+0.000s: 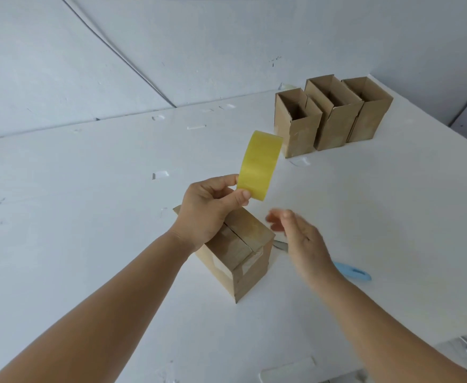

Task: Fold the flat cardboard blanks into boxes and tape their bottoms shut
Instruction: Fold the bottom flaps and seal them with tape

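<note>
A folded cardboard box (240, 255) stands bottom-up on the white table (88, 205), its closed flaps crossed by clear tape. Above it, my left hand (207, 214) pinches a yellowish roll of packing tape (260, 165) at its lower edge and holds it upright in the air. To the right of the box hovers my right hand (301, 239), blurred, fingers apart and holding nothing. Three finished boxes (332, 114) stand open-side up in a row at the far right of the table.
A blue-handled cutter (351, 272) lies on the table just behind my right hand, its blade end partly hidden. Short scraps of clear tape (160, 174) are stuck here and there on the tabletop. A white wall rises behind the table.
</note>
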`<state>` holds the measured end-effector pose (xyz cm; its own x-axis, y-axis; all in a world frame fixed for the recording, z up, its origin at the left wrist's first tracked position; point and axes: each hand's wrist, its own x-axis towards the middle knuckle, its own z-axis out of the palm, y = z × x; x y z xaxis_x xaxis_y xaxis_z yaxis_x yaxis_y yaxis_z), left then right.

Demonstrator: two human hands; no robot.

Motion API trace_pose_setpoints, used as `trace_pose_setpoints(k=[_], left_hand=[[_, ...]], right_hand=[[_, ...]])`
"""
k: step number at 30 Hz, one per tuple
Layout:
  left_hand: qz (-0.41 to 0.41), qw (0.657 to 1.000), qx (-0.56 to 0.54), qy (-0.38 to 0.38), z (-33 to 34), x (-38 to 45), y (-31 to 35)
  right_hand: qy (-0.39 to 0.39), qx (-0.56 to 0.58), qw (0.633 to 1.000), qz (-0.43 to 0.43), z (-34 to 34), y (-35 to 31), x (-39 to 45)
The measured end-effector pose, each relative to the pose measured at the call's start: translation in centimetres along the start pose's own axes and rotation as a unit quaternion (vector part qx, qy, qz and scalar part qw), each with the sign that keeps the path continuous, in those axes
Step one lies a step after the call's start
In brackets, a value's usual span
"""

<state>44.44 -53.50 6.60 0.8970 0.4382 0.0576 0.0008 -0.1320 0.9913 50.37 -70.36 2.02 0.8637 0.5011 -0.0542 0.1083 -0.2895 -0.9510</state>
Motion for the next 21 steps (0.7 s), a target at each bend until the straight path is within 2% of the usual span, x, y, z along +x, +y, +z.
trace_pose_setpoints(k=[2, 4, 7, 11, 17, 21], left_hand=[[-0.007, 1.000, -0.004, -0.013, -0.1, 0.0, 0.3], [-0.009, 1.000, -0.008, -0.029, -0.1, 0.0, 0.8], [-0.006, 0.998, -0.001, -0.061, -0.1, -0.1, 1.6], [-0.025, 0.989, 0.037, -0.139, -0.3, 0.1, 3.3], [0.009, 0.974, 0.209, -0.089, 0.9, 0.6, 5.7], [0.035, 0.949, 0.303, -0.077, 1.9, 0.5, 6.2]], right_hand=[[0.027, -0.011, 0.997, -0.073, -0.5, -1.7, 0.5], [0.021, -0.047, 0.991, -0.127, -0.3, -3.1, 0.7], [0.056, -0.050, 0.985, -0.156, -0.3, -5.0, 1.0], [0.099, -0.059, 0.981, -0.153, -1.3, -6.0, 1.3], [0.130, -0.088, 0.976, -0.153, -2.0, -6.7, 1.2], [0.136, -0.103, 0.975, -0.140, -2.3, -6.8, 1.2]])
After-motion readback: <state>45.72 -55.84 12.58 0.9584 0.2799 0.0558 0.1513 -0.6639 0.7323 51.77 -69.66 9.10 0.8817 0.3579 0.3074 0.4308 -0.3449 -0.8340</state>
